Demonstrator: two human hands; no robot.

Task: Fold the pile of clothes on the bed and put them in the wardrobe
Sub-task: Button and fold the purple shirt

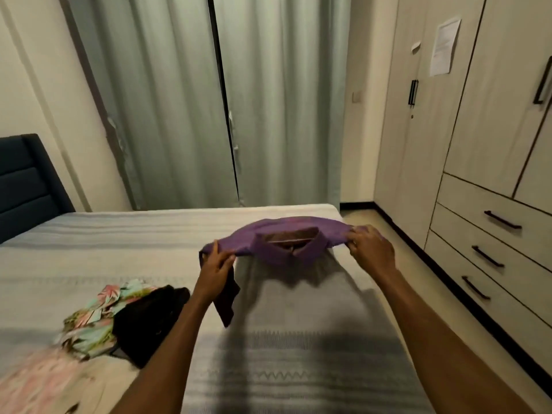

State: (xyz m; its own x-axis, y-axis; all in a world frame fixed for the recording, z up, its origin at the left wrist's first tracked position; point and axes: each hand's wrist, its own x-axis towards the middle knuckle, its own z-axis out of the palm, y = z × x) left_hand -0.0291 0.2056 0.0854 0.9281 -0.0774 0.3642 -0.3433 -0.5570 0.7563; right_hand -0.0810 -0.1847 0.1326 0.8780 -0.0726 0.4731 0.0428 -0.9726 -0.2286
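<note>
A purple collared shirt hangs stretched above the bed, collar toward me. My left hand pinches its left shoulder, and a dark strip of cloth dangles below that hand. My right hand grips the right shoulder. On the bed at the lower left lies a pile: a floral garment, a black garment and a pale pink piece. The wardrobe stands at the right, its doors closed.
Drawers with dark handles sit under the wardrobe doors. A strip of floor runs between bed and wardrobe. Grey-green curtains hang behind the bed. A dark headboard is at the left.
</note>
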